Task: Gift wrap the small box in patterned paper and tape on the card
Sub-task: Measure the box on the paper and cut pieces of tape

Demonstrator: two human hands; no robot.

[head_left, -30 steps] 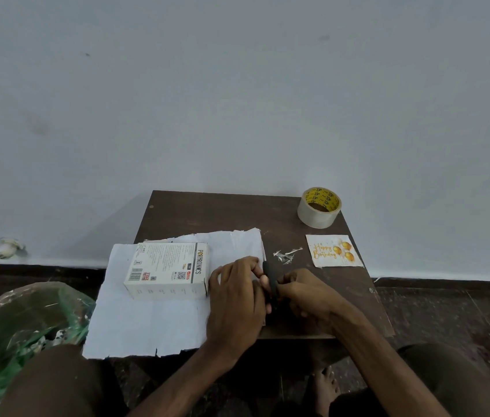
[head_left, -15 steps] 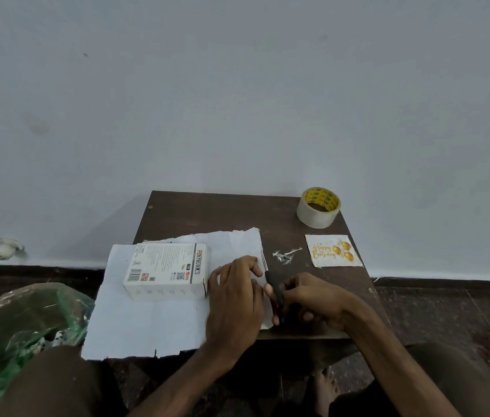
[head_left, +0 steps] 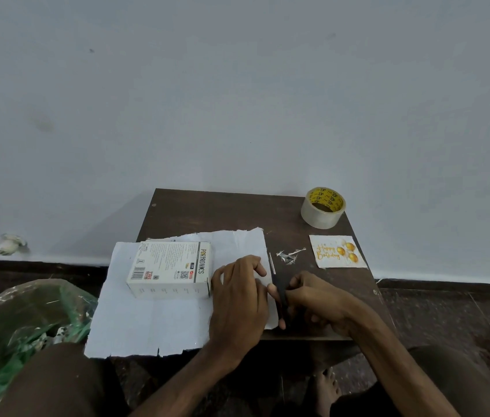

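Observation:
A small white printed box [head_left: 171, 267] lies flat on a sheet of wrapping paper [head_left: 147, 323] spread white side up over the small dark table [head_left: 213, 212]. My left hand [head_left: 237, 299] presses flat on the sheet just right of the box. At the sheet's right edge my right hand [head_left: 318, 299] grips black-handled scissors [head_left: 281, 291], whose blades point away from me along that edge. A "Happy Birthday" card [head_left: 337, 251] with gold balloons lies at the table's right side.
A roll of clear tape [head_left: 322, 207] stands at the far right corner. Small paper scraps [head_left: 290, 255] lie between sheet and card. A green plastic bag [head_left: 21, 320] sits on the floor at left, and the wall stands close behind the table.
My right hand has drawn the scissors back a little toward me along the paper's right edge. My left hand stays pressed on the sheet.

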